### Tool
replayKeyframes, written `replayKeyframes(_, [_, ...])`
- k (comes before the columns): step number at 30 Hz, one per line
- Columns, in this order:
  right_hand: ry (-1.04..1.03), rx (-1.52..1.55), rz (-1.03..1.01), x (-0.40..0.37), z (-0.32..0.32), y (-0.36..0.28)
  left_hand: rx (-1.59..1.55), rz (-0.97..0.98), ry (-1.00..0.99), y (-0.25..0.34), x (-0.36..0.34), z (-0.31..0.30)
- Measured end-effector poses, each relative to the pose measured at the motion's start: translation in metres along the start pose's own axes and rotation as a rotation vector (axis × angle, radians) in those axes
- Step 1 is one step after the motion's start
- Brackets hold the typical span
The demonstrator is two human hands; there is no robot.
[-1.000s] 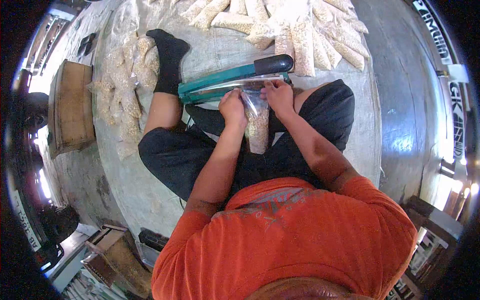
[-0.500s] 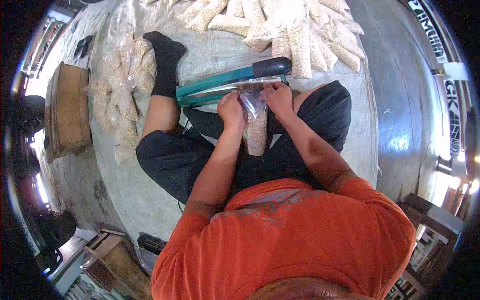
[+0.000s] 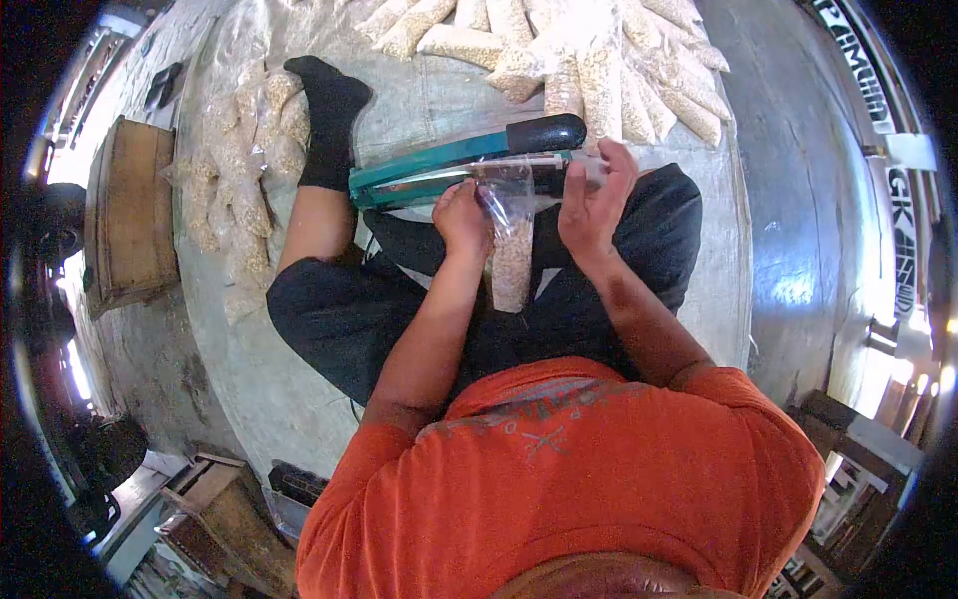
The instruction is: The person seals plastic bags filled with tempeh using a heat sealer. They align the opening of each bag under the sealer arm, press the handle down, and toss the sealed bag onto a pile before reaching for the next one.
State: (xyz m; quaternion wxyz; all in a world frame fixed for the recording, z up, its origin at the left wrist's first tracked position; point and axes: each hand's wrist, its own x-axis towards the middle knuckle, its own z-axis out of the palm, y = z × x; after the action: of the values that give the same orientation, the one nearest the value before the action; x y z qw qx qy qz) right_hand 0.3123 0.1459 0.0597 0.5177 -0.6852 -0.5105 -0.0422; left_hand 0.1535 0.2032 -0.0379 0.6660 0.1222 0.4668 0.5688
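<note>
A clear plastic bag (image 3: 513, 262), partly filled with small pale pieces, hangs between my forearms in front of my lap. My left hand (image 3: 462, 222) is closed on the left side of its top. The bag's upper end lies at the gap of a green hand-press bag sealer (image 3: 429, 157), whose arm with a black handle is raised. My right hand (image 3: 595, 210) is off the bag, beside the sealer's right end, with thumb and fingers apart and nothing held in them.
Filled bags (image 3: 599, 85) lie piled beyond the sealer. More bags in clear plastic (image 3: 239, 170) rest left of my socked foot (image 3: 329, 100). A wooden box (image 3: 133, 215) stands at the left, beside the pale floor sheet (image 3: 249, 384).
My right hand has let go of the bag's top and moved right, its fingers opening beside the sealer's end. My left hand keeps its hold on the bag.
</note>
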Motion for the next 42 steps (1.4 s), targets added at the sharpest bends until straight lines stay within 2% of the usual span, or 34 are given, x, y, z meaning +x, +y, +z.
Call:
replayKeyframes(2, [0.072,-0.036,-0.312,0.014,-0.006,-0.015,0.01,-0.018,0.023,0.003,-0.002,0.002])
replayKeyframes(3, [0.074,-0.034,-0.311,0.02,-0.008,-0.018,0.012,-0.017,0.023,0.001,0.0,0.0])
replayKeyframes(5, [-0.031,-0.05,-0.462,0.028,-0.006,-0.02,-0.032,0.001,0.034,-0.003,0.005,-0.004])
replayKeyframes(15, [-0.106,-0.138,-0.371,0.019,0.007,0.0,0.117,-0.023,0.065,0.013,-0.012,0.011])
replayKeyframes(17, [-0.188,-0.103,-0.293,0.014,0.014,0.014,0.055,0.009,0.009,0.005,-0.005,0.005])
replayKeyframes(20, [-0.257,-0.125,-0.245,0.01,0.018,0.024,0.079,0.005,0.058,0.004,-0.005,0.005])
replayKeyframes(27, [-0.246,-0.159,-0.227,0.006,0.023,0.029,0.127,-0.012,0.071,0.011,-0.011,0.009])
replayKeyframes(29, [-0.264,-0.192,-0.233,0.008,0.022,0.027,0.223,0.022,0.081,0.018,-0.018,0.015])
replayKeyframes(33, [-0.282,-0.222,-0.217,0.009,0.022,0.027,0.096,-0.023,0.1,0.015,-0.017,0.017])
replayKeyframes(36, [-0.238,-0.29,-0.288,0.006,0.021,0.031,0.256,-0.001,0.073,0.015,-0.017,0.013])
replayKeyframes(37, [-0.26,-0.292,-0.249,0.007,0.019,0.029,0.411,0.154,0.026,0.009,-0.011,0.008])
replayKeyframes(40, [-0.251,-0.32,-0.227,0.006,0.021,0.026,0.287,0.097,0.007,0.007,-0.009,0.007])
replayKeyframes(42, [-0.242,-0.319,-0.234,0.007,0.019,0.024,0.106,-0.02,0.058,0.009,-0.011,0.01])
